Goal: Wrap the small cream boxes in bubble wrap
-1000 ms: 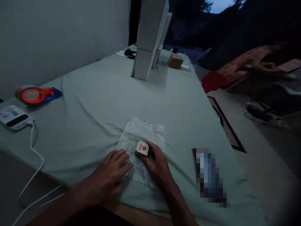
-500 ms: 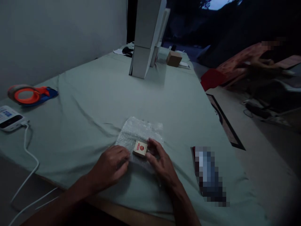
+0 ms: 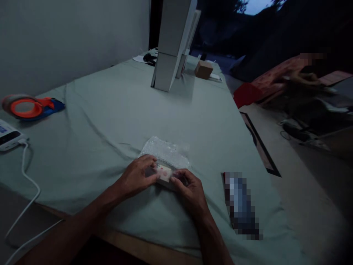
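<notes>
A small tan box with a red label [image 3: 164,172] lies on a sheet of clear bubble wrap [image 3: 165,151] on the pale green cloth of the table [image 3: 116,110]. My left hand [image 3: 137,176] pinches the near edge of the wrap, folded up against the box's left side. My right hand [image 3: 186,188] grips the wrap and box from the right. The near part of the wrap is folded over the box; the far part still lies flat.
An orange and blue tape dispenser [image 3: 26,106] and a white device [image 3: 7,134] with a white cable [image 3: 27,191] lie at the left. A tall white box [image 3: 172,44] and a small brown box [image 3: 203,69] stand at the back. A blurred-out object [image 3: 241,204] lies right of my hands. Another person [image 3: 306,73] is far right.
My hands lifted the near edge of the bubble wrap and folded it up over the small box; before, the left hand lay flat on the wrap and the box was uncovered.
</notes>
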{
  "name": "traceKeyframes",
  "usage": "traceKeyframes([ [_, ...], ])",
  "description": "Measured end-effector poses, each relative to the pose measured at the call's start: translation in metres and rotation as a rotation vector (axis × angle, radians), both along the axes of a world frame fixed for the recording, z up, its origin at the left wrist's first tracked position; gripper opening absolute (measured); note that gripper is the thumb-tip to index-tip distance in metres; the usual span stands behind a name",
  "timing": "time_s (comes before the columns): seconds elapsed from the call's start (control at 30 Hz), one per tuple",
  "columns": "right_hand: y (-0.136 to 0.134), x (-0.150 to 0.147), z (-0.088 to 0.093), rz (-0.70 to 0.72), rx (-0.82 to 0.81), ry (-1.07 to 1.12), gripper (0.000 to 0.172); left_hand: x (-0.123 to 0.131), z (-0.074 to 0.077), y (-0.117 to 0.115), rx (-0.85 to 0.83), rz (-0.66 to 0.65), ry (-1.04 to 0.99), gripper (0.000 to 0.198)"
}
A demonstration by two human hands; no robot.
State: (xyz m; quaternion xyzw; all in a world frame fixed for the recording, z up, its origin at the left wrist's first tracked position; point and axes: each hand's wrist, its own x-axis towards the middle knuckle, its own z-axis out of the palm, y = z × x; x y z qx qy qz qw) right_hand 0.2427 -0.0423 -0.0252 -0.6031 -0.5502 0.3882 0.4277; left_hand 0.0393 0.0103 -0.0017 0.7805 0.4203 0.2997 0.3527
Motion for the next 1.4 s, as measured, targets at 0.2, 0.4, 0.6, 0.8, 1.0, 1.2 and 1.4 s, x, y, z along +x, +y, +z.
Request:
traceKeyframes([
  [0.2,0.002,-0.001,0.0,0.007,0.063,0.148,0.014,0.011,0.0,0.004,-0.082,-0.025,-0.08,0.002],
  [0.4,0.001,-0.005,-0.001,-0.003,0.027,0.234,0.016,0.015,-0.007,0.006,-0.134,0.016,-0.176,0.008],
  [0.6,-0.002,-0.007,0.0,-0.019,0.036,0.199,0.016,0.014,-0.008,0.005,-0.157,0.023,-0.236,0.008],
  [0.8,-0.004,-0.007,0.002,-0.018,0.053,0.176,0.016,0.015,-0.01,0.004,-0.171,0.009,-0.245,0.009],
  [1.0,-0.004,-0.008,0.005,-0.037,0.042,0.2,0.015,0.016,-0.012,0.005,-0.186,0.026,-0.245,0.012],
  [1.2,-0.005,-0.008,0.004,-0.042,0.02,0.19,0.015,0.016,-0.011,0.004,-0.222,0.024,-0.243,0.012],
  [1.4,-0.003,-0.004,0.003,-0.046,0.001,0.133,0.016,0.017,-0.01,0.007,-0.299,0.011,-0.181,0.003],
])
